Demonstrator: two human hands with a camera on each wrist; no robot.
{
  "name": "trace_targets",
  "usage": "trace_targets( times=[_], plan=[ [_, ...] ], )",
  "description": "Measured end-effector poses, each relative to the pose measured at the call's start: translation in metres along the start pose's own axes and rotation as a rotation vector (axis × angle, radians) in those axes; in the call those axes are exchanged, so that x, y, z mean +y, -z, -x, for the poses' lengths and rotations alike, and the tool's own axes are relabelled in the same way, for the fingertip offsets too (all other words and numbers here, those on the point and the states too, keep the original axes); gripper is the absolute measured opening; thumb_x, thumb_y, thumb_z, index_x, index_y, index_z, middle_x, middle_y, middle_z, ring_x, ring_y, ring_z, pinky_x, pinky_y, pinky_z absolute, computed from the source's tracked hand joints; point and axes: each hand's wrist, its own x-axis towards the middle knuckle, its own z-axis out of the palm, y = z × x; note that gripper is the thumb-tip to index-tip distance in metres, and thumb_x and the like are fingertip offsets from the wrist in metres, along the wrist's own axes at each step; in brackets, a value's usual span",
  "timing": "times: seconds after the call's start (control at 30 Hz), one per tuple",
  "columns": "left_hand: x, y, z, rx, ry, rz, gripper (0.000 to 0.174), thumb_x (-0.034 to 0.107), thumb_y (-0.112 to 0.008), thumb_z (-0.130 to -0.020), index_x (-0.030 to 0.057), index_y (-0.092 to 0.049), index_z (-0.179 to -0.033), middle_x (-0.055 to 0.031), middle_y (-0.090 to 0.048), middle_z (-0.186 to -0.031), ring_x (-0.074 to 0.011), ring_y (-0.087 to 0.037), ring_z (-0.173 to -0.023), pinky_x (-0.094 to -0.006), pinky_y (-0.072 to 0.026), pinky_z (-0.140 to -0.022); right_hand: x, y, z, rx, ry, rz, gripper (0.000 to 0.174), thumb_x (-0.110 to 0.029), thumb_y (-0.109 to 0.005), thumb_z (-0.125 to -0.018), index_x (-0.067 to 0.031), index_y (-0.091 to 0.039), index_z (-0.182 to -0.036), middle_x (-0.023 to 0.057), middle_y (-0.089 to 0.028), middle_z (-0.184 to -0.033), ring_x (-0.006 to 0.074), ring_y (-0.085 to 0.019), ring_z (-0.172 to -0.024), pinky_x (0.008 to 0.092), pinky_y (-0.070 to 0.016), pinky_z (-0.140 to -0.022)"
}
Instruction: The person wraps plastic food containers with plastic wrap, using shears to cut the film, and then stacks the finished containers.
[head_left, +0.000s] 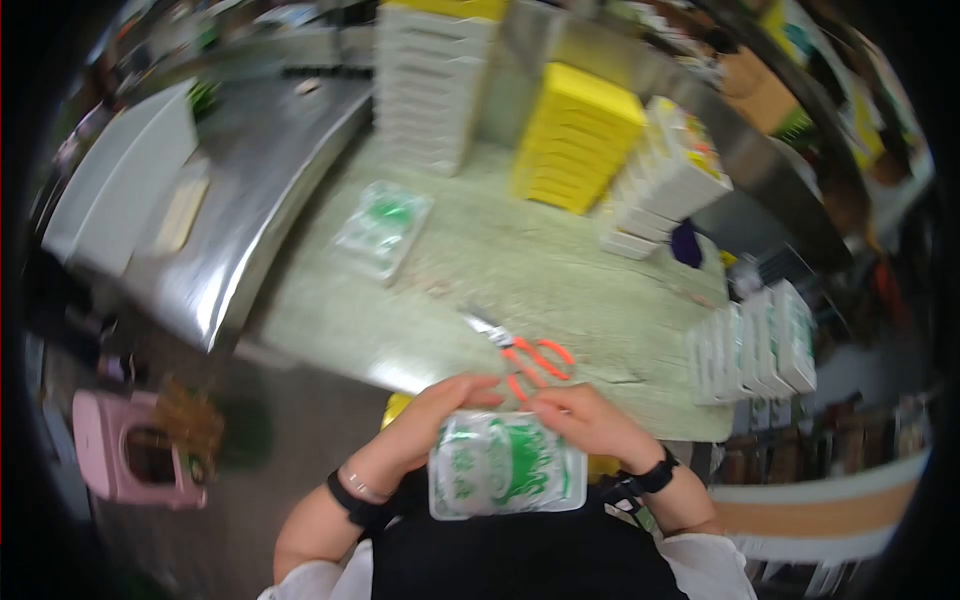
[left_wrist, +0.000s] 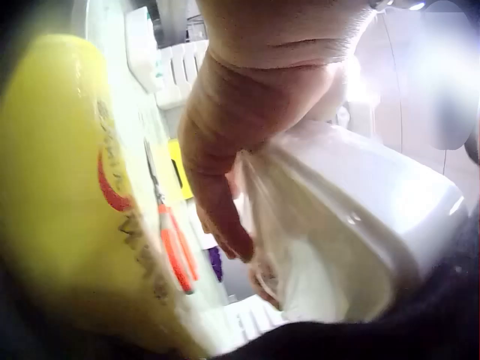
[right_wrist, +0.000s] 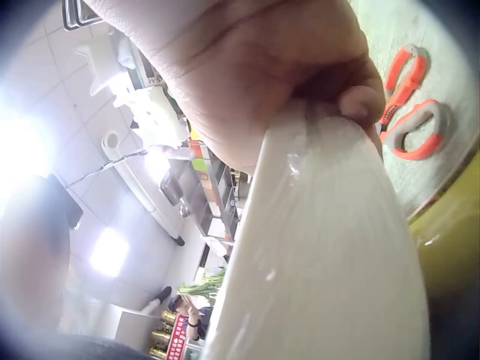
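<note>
A white tray wrapped in clear, green-printed plastic film (head_left: 510,465) is held close in front of the black apron, at the table's near edge. My left hand (head_left: 440,415) is at its upper left corner; in the left wrist view, the fingers (left_wrist: 221,206) bend down over the loose film along the tray's side. With my right hand (head_left: 595,420) I grip the upper right corner, the thumb and fingers curled over the tray's end in the right wrist view. Just beyond the hands, scissors with orange handles (head_left: 540,360) lie on the green tabletop (head_left: 450,340).
Another wrapped tray (head_left: 385,228) lies at the table's left. White stacked trays (head_left: 430,100), a yellow stack (head_left: 580,135) and more white trays (head_left: 660,180) line the back. Several wrapped trays (head_left: 755,345) stand at the right. A steel counter (head_left: 270,170) adjoins on the left; a pink stool (head_left: 110,445) is below.
</note>
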Motion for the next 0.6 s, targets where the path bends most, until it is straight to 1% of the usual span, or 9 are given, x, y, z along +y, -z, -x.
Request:
trace_targets(
  times=[0.07, 0.13, 0.2, 0.27, 0.37, 0.47, 0.5, 0.57, 0.6],
  plan=[
    [0.001, 0.001, -0.002, -0.027, 0.105, -0.076, 0.046, 0.034, -0.043, -0.103, -0.0005, -0.052, -0.132, -0.0154, -0.061, -0.124, -0.0202, -0.056, -0.115, -0.0338, -0.0434, -0.099, -0.004, 0.003, 0.0, -0.052, -0.041, 0.03, 0.023, -0.022, -0.052, -0.097, -0.0038, -0.065, -0.102, 0.0129, -0.067, -0.09, 0.0206, -0.064, -0.082, 0.0327, -0.0485, -0.077],
    [0.004, 0.012, -0.009, -0.193, 0.206, -0.157, 0.048, 0.032, -0.045, -0.102, -0.0031, -0.05, -0.133, -0.0141, -0.06, -0.125, -0.0209, -0.057, -0.113, -0.0341, -0.0455, -0.097, 0.03, -0.008, -0.003, 0.07, 0.257, 0.172, 0.026, -0.026, -0.048, -0.098, -0.0029, -0.06, -0.097, 0.0171, -0.065, -0.09, 0.0312, -0.064, -0.082, 0.0381, -0.0488, -0.076],
    [0.021, -0.002, -0.007, -0.279, 0.243, -0.221, 0.053, 0.035, -0.048, -0.1, -0.0063, -0.049, -0.133, -0.0136, -0.059, -0.127, -0.0203, -0.058, -0.113, -0.0339, -0.0458, -0.097, 0.025, -0.007, 0.002, 0.046, 0.317, 0.216, 0.029, -0.028, -0.043, -0.1, -0.0029, -0.055, -0.09, 0.0184, -0.063, -0.088, 0.038, -0.06, -0.081, 0.0425, -0.0474, -0.073],
    [0.031, -0.004, -0.011, -0.261, 0.354, -0.109, 0.037, 0.024, -0.056, -0.096, -0.0039, -0.059, -0.121, -0.0138, -0.063, -0.118, -0.0225, -0.061, -0.106, -0.0353, -0.0478, -0.092, 0.01, -0.004, 0.004, 0.083, 0.3, 0.156, 0.031, -0.029, -0.041, -0.1, -0.0031, -0.052, -0.087, 0.0183, -0.06, -0.083, 0.0381, -0.058, -0.077, 0.0435, -0.046, -0.07],
    [0.03, 0.009, -0.015, -0.267, 0.316, -0.206, 0.053, 0.019, -0.057, -0.093, -0.0067, -0.043, -0.138, -0.0198, -0.055, -0.131, -0.0256, -0.055, -0.119, -0.0365, -0.0435, -0.101, 0.004, -0.004, 0.007, 0.113, 0.268, 0.16, 0.03, -0.029, -0.041, -0.1, -0.0029, -0.051, -0.088, 0.0179, -0.059, -0.081, 0.0379, -0.058, -0.076, 0.0441, -0.0452, -0.069],
    [0.038, -0.015, 0.005, -0.266, 0.246, -0.231, 0.044, 0.024, -0.05, -0.098, -0.0001, -0.048, -0.135, -0.0115, -0.04, -0.146, -0.0225, -0.042, -0.13, -0.0373, -0.0365, -0.108, 0.005, -0.003, 0.012, 0.114, 0.248, 0.164, 0.03, -0.028, -0.042, -0.098, -0.0027, -0.056, -0.088, 0.0172, -0.062, -0.082, 0.0367, -0.06, -0.077, 0.0437, -0.0461, -0.071],
    [0.048, -0.024, -0.003, -0.27, 0.304, -0.446, 0.048, 0.022, -0.053, -0.096, 0.0016, -0.045, -0.139, -0.0114, -0.042, -0.145, -0.0237, -0.04, -0.132, -0.038, -0.0368, -0.108, 0.009, -0.006, 0.012, 0.135, 0.257, 0.164, 0.03, -0.028, -0.043, -0.098, -0.0027, -0.056, -0.089, 0.0176, -0.062, -0.082, 0.0365, -0.06, -0.078, 0.0438, -0.0461, -0.071],
    [0.049, -0.028, -0.016, -0.281, 0.269, -0.47, 0.054, 0.015, -0.056, -0.093, -0.0009, -0.04, -0.142, -0.0174, -0.051, -0.136, -0.0249, -0.049, -0.125, -0.0364, -0.0391, -0.105, 0.016, -0.008, 0.011, 0.158, 0.292, 0.17, 0.03, -0.029, -0.043, -0.098, -0.0026, -0.057, -0.09, 0.0184, -0.062, -0.083, 0.0359, -0.06, -0.078, 0.0441, -0.046, -0.071],
    [0.05, -0.031, -0.018, -0.279, 0.25, -0.479, 0.058, 0.011, -0.058, -0.091, -0.0021, -0.037, -0.143, -0.0203, -0.056, -0.131, -0.0255, -0.053, -0.122, -0.0356, -0.0403, -0.103, 0.016, -0.006, 0.01, 0.136, 0.26, 0.159, 0.03, -0.029, -0.044, -0.098, -0.0027, -0.058, -0.092, 0.0184, -0.062, -0.085, 0.0358, -0.061, -0.08, 0.0439, -0.0463, -0.072]
  ],
)
